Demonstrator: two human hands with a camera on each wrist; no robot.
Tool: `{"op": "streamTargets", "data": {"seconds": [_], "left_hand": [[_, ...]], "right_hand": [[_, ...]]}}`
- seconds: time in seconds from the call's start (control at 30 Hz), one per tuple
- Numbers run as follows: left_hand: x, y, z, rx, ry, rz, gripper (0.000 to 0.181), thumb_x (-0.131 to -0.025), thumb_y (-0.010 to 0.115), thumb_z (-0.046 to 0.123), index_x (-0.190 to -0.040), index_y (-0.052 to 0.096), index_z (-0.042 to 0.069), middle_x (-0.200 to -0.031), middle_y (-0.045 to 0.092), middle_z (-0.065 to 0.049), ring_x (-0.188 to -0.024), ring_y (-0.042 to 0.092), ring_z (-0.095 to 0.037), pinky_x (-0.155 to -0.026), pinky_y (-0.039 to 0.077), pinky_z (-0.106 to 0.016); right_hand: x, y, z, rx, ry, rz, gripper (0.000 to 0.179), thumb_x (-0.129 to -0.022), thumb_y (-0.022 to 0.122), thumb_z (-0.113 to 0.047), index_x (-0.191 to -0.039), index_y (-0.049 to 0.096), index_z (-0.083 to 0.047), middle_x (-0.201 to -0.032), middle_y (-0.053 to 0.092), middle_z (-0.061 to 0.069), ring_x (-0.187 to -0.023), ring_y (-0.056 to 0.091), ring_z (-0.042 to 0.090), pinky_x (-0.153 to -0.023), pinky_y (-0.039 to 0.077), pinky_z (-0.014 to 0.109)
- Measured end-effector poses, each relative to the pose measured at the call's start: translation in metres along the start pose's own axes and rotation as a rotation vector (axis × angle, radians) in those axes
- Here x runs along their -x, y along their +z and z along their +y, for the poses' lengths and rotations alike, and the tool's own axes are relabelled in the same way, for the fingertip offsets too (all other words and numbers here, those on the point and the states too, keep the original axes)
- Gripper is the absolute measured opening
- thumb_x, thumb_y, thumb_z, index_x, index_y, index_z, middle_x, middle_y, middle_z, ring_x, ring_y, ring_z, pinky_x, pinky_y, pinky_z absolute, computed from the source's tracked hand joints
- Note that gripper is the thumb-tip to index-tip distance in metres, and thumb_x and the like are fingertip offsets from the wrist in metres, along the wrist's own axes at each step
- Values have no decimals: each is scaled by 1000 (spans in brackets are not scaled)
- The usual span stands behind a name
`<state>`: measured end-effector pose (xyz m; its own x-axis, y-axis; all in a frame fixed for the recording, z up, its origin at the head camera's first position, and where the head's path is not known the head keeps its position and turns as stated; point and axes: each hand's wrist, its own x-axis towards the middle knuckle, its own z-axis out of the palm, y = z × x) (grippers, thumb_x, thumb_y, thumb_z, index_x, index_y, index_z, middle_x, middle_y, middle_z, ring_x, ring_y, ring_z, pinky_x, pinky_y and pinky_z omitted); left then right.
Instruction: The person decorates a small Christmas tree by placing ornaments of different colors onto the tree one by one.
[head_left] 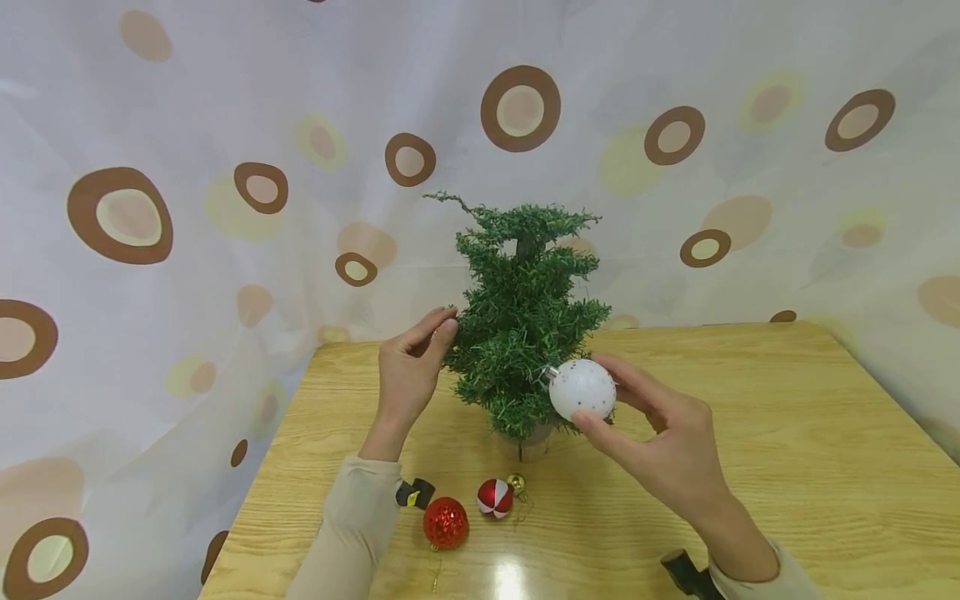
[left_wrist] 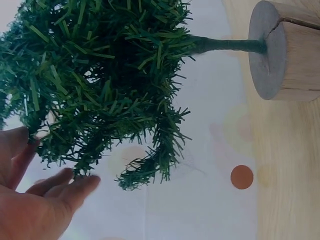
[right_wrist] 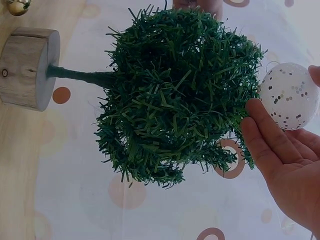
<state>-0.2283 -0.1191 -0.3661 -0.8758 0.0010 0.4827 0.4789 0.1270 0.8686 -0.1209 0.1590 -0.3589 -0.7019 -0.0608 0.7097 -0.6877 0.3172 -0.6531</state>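
Observation:
A small artificial Christmas tree (head_left: 525, 325) with a round wooden base (left_wrist: 300, 55) stands upright on the table. At its left side, my left hand (head_left: 408, 367) has thumb and forefinger closed at the tip of a branch (left_wrist: 36, 117), the other fingers loosely spread under the greenery. My right hand (head_left: 667, 442) grips a white bauble (head_left: 583, 389) with dark and silvery specks between thumb and fingers, in front of the tree's lower right. The bauble's silver cap (head_left: 551, 372) points left toward the branches. In the right wrist view, two fingertips (right_wrist: 254, 107) overlap the needles.
On the table (head_left: 787, 433) before the tree lie a red glittery bauble (head_left: 446, 523), a red-and-white ball (head_left: 495, 498) and a small gold ball (head_left: 516, 482). Black straps (head_left: 415, 493) show near both wrists. Behind hangs a spotted white curtain (head_left: 442, 67).

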Motion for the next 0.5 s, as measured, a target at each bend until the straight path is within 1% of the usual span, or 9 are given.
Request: {"op": "streamTargets", "data": {"seconds": [0.07,0.13,0.2,0.23,0.3,0.33,0.4,0.43,0.5], "left_hand": [[2,0,3,-26,15,32,31,-103,69,14,-133,74,6,-144,67,-14,-132,66,-28,-100,57,-22],[4,0,7,-72,63,85,32,-103,70,17,-134,74,9,-140,70,-11,-127,70,-28,-101,58,-27],[7,1,13,-136,152,152,30,-103,70,17,-131,76,10,-132,75,-10,-120,73,-28,-101,59,-33],[8,2,16,-166,209,184,28,-102,71,16,-129,77,10,-129,76,-10,-118,74,-27,-101,59,-36],[10,4,23,-210,336,222,25,-101,71,13,-124,78,7,-122,79,-11,-113,76,-28,-102,59,-37],[12,5,27,-227,394,229,24,-100,72,12,-122,79,5,-119,79,-13,-109,77,-28,-100,59,-37],[16,9,35,-234,488,204,20,-98,72,10,-116,80,2,-114,80,-16,-103,77,-28,-96,60,-34],[18,10,39,-236,522,178,19,-98,73,10,-113,81,1,-113,79,-17,-102,76,-28,-95,60,-33],[23,14,47,-235,561,108,17,-96,73,10,-108,81,0,-110,79,-18,-101,75,-28,-93,60,-33]], "right_hand": [[-1,0,0,11,7,-9,69,-74,86,15,-137,69,-6,-133,72,-9,-110,73,0,-90,59,18],[-1,0,0,24,11,-15,68,-75,87,14,-137,69,-5,-133,71,-13,-110,73,-1,-92,59,18],[-2,1,0,29,8,-14,67,-74,87,14,-137,69,-5,-132,71,-14,-110,73,-1,-93,59,19],[-3,1,0,29,5,-11,67,-74,87,14,-137,70,-5,-132,71,-14,-110,73,-1,-93,59,19],[-4,2,0,28,-1,-6,67,-74,87,15,-136,70,-4,-131,72,-12,-111,73,-1,-94,58,19],[-4,2,0,25,-1,-5,67,-74,87,15,-136,69,-3,-131,72,-11,-111,73,-1,-94,58,20],[-5,3,-1,14,7,-4,67,-73,86,16,-136,69,-2,-132,73,-9,-112,73,-1,-95,59,21],[-6,3,-1,8,11,-4,67,-73,86,16,-135,69,-1,-132,73,-7,-112,73,0,-95,59,21],[-7,4,-2,-2,25,-4,66,-74,86,17,-135,69,0,-132,73,-5,-112,73,0,-95,59,22]]}}
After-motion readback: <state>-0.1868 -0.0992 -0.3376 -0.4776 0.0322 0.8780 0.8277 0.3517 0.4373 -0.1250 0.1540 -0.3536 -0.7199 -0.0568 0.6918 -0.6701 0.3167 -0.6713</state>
